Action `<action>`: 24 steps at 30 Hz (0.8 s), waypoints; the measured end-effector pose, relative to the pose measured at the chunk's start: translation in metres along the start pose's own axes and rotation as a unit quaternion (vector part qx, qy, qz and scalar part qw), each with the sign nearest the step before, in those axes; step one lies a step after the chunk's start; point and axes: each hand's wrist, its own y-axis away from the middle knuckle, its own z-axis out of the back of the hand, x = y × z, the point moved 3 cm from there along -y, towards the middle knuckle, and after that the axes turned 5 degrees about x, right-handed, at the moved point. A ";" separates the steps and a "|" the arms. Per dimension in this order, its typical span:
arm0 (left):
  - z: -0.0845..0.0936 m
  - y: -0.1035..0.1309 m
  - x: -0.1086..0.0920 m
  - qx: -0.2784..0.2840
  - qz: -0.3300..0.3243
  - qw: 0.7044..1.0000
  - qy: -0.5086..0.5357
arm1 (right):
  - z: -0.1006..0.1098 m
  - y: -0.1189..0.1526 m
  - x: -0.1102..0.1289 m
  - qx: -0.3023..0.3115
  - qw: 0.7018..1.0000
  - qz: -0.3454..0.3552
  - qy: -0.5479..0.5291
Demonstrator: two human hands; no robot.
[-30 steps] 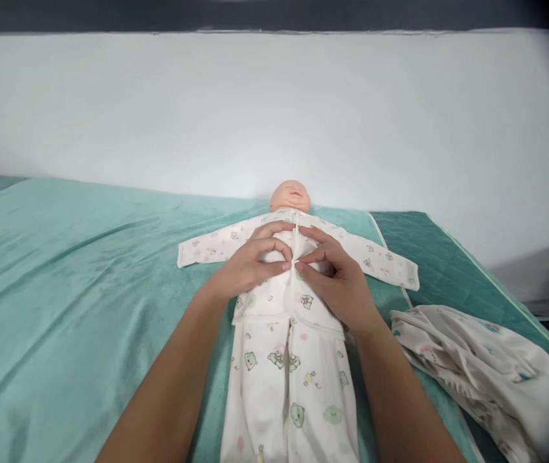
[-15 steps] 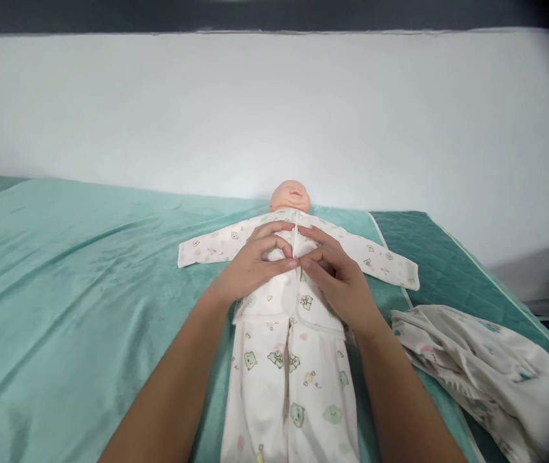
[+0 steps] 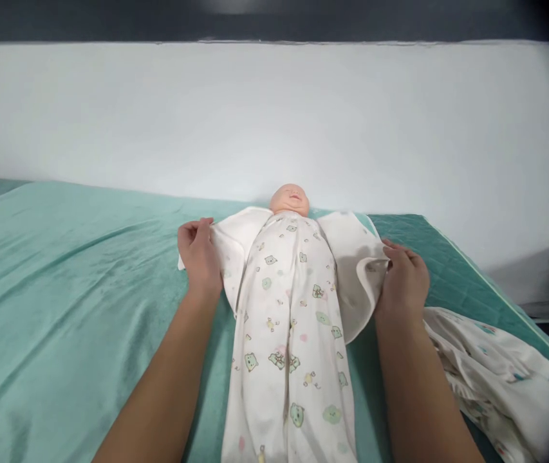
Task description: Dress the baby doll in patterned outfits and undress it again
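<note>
A baby doll lies on its back, its head [image 3: 290, 200] at the far end by the wall. Printed white baby trousers [image 3: 289, 334] cover its front up to the neck. Under and beside them, the baby jacket [image 3: 351, 247] is spread open, showing its plain white inside. My left hand [image 3: 201, 254] is closed on the edge of the jacket's left front panel, over the left sleeve. On the other side, my right hand [image 3: 403, 278] pinches the edge of the right front panel, which folds and curls beside the fingers. Both sleeves are largely hidden.
A light green sheet [image 3: 85, 289] covers the bed, with a darker green quilted cover [image 3: 416, 241] at the right. Crumpled printed white baby clothes [image 3: 501, 366] lie at the lower right. The white wall [image 3: 274, 122] rises behind the doll's head.
My hands have moved apart from the middle of the doll's chest to either side. The jacket's front panels have been folded outward, uncovering the upper part of the trousers.
</note>
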 end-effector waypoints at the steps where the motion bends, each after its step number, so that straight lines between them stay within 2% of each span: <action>1: 0.003 -0.003 0.003 -0.027 -0.015 0.998 -0.048 | 0.004 -0.005 -0.003 -0.028 1.000 -0.002 0.014; 2: 0.003 -0.005 0.006 -0.021 -0.035 0.994 -0.102 | 0.005 -0.007 -0.005 -0.033 0.999 0.001 0.036; 4: -0.007 -0.004 0.008 0.066 -0.098 0.967 -0.227 | -0.001 -0.003 -0.006 0.018 0.992 0.029 0.122; 6: -0.019 0.000 0.008 0.166 -0.172 0.907 -0.346 | -0.013 0.007 -0.005 0.088 0.967 0.072 0.229; 8: -0.027 0.004 0.009 0.213 -0.223 0.852 -0.423 | -0.024 0.018 -0.006 0.146 0.937 0.107 0.300; 11: -0.030 0.002 0.012 0.220 -0.235 0.820 -0.473 | -0.034 0.027 -0.010 0.203 0.907 0.159 0.332; 15: -0.030 0.000 0.014 0.222 -0.236 0.787 -0.525 | -0.037 0.026 -0.016 0.221 0.883 0.229 0.345; 21: -0.028 -0.003 0.008 0.213 -0.244 0.772 -0.546 | -0.035 0.021 -0.024 0.228 0.876 0.233 0.356; 24: -0.020 -0.012 0.005 0.176 -0.228 0.763 -0.579 | -0.034 0.021 -0.026 0.227 0.872 0.242 0.361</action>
